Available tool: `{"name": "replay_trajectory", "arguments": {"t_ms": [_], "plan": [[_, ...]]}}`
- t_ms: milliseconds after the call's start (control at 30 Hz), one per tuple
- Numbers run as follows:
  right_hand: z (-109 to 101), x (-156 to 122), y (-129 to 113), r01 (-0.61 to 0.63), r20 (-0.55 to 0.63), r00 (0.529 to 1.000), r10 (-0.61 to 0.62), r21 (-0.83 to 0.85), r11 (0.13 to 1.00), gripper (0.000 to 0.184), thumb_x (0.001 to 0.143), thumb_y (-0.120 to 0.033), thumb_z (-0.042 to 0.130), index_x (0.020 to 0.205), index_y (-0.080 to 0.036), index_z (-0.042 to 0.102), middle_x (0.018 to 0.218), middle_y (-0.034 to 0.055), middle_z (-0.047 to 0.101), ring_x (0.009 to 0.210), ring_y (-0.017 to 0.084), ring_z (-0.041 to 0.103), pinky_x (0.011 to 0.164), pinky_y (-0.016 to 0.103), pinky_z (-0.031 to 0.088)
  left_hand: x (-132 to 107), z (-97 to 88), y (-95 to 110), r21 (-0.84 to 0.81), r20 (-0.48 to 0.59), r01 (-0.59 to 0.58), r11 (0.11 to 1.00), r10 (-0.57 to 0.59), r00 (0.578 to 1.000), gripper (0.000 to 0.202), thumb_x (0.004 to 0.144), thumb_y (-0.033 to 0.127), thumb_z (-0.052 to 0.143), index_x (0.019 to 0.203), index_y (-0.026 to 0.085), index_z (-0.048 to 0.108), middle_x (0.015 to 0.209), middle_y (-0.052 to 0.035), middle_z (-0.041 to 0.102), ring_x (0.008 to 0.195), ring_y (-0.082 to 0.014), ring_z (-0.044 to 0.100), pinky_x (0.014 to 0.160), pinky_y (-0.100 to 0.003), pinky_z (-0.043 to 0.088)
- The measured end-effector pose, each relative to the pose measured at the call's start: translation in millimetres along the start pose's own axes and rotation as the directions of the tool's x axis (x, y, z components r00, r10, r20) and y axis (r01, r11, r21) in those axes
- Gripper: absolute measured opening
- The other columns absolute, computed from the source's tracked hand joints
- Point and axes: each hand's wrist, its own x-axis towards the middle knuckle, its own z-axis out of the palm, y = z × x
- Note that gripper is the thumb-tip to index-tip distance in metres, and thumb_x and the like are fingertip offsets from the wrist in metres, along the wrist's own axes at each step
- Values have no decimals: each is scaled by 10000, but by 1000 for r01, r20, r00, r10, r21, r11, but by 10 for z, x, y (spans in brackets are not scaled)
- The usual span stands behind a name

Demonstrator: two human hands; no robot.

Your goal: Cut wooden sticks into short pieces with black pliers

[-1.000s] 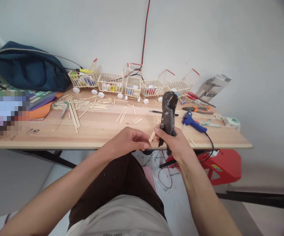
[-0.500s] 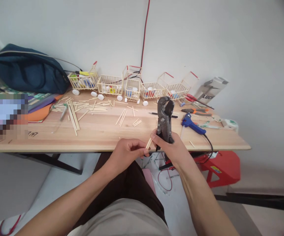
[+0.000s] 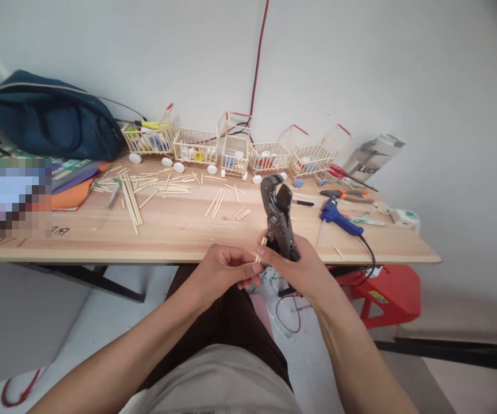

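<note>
My right hand (image 3: 302, 270) grips a dark metal cutter (image 3: 277, 215), held upright with its jaws open at the top, just in front of the wooden table's near edge (image 3: 101, 252). My left hand (image 3: 224, 269) pinches a short wooden stick (image 3: 260, 249) whose tip reaches my right thumb beside the cutter's handles. Both hands hover over my lap. Loose wooden sticks (image 3: 153, 187) lie scattered on the table's left and middle.
Several small stick-built carts with white wheels (image 3: 231, 150) line the wall. A blue glue gun (image 3: 338, 217), orange pliers (image 3: 346, 195), tape (image 3: 405, 215) and a grey box (image 3: 373, 154) lie at right. A dark blue bag (image 3: 50, 121) sits at left. A red stool (image 3: 386, 293) stands under the table.
Both hands have dropped slightly toward my lap. The cutter has tilted to the left, and the stick has slid lower between my fingers.
</note>
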Motion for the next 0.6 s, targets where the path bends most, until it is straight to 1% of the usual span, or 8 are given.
{"name": "replay_trajectory", "arguments": {"t_ms": [233, 400, 500, 567, 600], "plan": [[18, 16, 34, -1, -4, 1000, 1, 20, 1000, 195, 777, -346, 637, 854, -180, 568, 714, -9, 551, 651, 134, 523, 615, 257, 423, 5, -2, 6, 5, -30, -4, 1000, 4, 1000, 285, 691, 375, 740, 645, 102, 672, 609, -39, 663, 508, -69, 509, 508, -187, 398], [26, 36, 79, -19, -45, 999, 20, 9, 1000, 247, 790, -406, 631, 851, -170, 592, 735, -1, 552, 671, 135, 508, 630, 259, 412, 4, 5, -30, 57, -44, -2, 998, 4, 999, 277, 704, 376, 712, 650, 109, 662, 614, -37, 662, 509, -76, 507, 511, -194, 396], [21, 58, 127, -28, -82, 996, 30, 18, 999, 282, 783, -433, 644, 868, -166, 612, 749, 2, 559, 685, 136, 504, 653, 267, 413, 51, -51, -16, 173, -54, -5, 985, 14, 998, 260, 736, 366, 666, 658, 118, 656, 619, -34, 663, 511, -87, 514, 514, -204, 398], [6, 74, 163, -51, -128, 990, 58, 61, 997, 329, 770, -450, 661, 929, -164, 632, 769, 8, 574, 703, 145, 516, 662, 275, 418, 157, -147, 35, 354, -99, -30, 935, 69, 993, 242, 764, 337, 620, 647, 129, 652, 604, -25, 652, 519, -98, 522, 531, -214, 400], [-5, 79, 182, -61, -158, 984, 77, 100, 993, 359, 763, -460, 669, 963, -163, 638, 780, 12, 582, 711, 149, 525, 664, 279, 422, 238, -211, 73, 474, -138, -41, 880, 120, 983, 233, 775, 315, 599, 637, 135, 649, 593, -20, 643, 533, -106, 531, 549, -220, 405]]}}
